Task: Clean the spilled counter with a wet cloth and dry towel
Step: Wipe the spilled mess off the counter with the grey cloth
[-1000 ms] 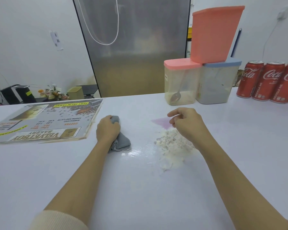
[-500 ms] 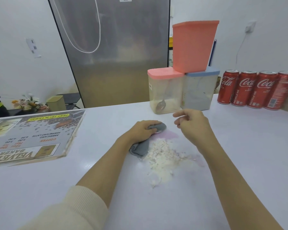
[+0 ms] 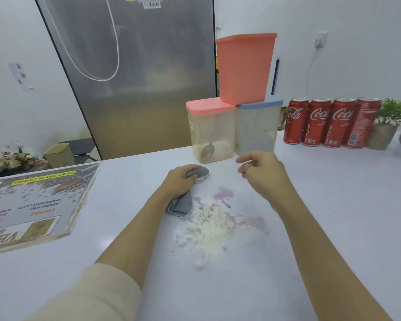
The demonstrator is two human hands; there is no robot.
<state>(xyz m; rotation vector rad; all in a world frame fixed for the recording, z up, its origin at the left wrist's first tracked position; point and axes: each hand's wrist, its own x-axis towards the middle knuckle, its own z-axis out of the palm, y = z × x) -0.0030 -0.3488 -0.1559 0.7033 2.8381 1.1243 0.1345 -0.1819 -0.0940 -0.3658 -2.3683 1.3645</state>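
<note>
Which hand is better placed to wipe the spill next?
Left. The left hand already grips the cloth beside the powder; the right hand holds nothing.

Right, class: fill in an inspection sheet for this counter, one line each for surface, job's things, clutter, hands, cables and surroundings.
Surface: white counter with a white powder spill and purple stains.
Job's things: grey cloth beside the spill; dry towel not seen.
Clutter: three stacked containers, one holding a spoon; four cola cans; menu board; potted plant.
Hands: left hand grips the cloth; right hand hovers, holding nothing.
Cables: white cord looped on the fridge; wall wire.
Surroundings: white walls; flowers.
</note>
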